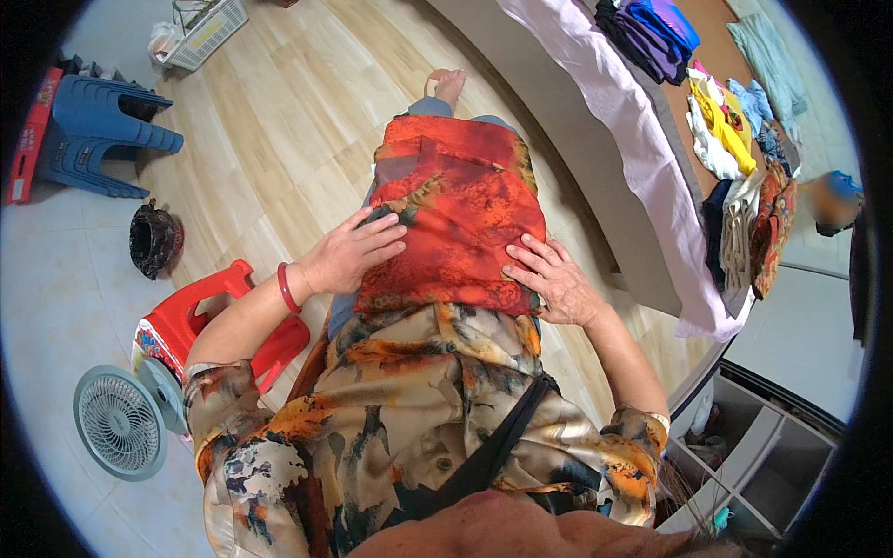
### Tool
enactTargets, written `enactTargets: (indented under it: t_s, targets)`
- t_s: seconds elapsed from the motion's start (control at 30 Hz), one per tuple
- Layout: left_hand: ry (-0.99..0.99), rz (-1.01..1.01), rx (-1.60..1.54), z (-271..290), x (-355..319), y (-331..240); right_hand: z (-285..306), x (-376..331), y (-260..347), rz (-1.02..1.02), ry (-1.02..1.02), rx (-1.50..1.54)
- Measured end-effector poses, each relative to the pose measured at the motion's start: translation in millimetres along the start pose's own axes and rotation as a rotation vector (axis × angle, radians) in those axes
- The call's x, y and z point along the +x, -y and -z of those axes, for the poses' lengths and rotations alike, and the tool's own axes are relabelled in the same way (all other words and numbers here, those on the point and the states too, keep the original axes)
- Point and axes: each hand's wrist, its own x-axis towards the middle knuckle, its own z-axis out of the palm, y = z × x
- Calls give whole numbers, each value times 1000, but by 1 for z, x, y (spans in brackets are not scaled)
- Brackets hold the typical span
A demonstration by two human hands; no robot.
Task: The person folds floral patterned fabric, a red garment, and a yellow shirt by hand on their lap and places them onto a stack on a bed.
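Note:
A folded red and orange patterned garment [456, 209] lies on my lap, over my legs. My left hand [352, 253] rests flat on its left edge, fingers spread. On the garment's lower right edge my right hand [556, 279] presses down, fingers apart. Neither hand grips anything. A red bangle [286, 286] sits on my left wrist.
A bed [642, 139] with a pale sheet runs along the right, with piles of folded clothes [721, 121] on it. A blue stool [98, 130], a red stool [200, 321], a small fan [119, 423], a dark bag [153, 240] and a white basket [206, 33] stand on the floor at left.

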Motion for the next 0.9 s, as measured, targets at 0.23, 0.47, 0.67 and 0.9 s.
enactTargets:
  t_s: [0.23,0.47,0.67,0.9]
  targets:
    - [-55,78,-240,-3,-10,3,-8,-1,-12,-92,-90,468]
    - [-31,173,-619,8,-16,5,0,9,-11,-333,30,677]
    - [-264,666,-1193,-2,2,33,-13,54,-31,-515,-678,678]
    - [-571,860,-1491,-14,35,38,-40,89,-60,-783,-630,688]
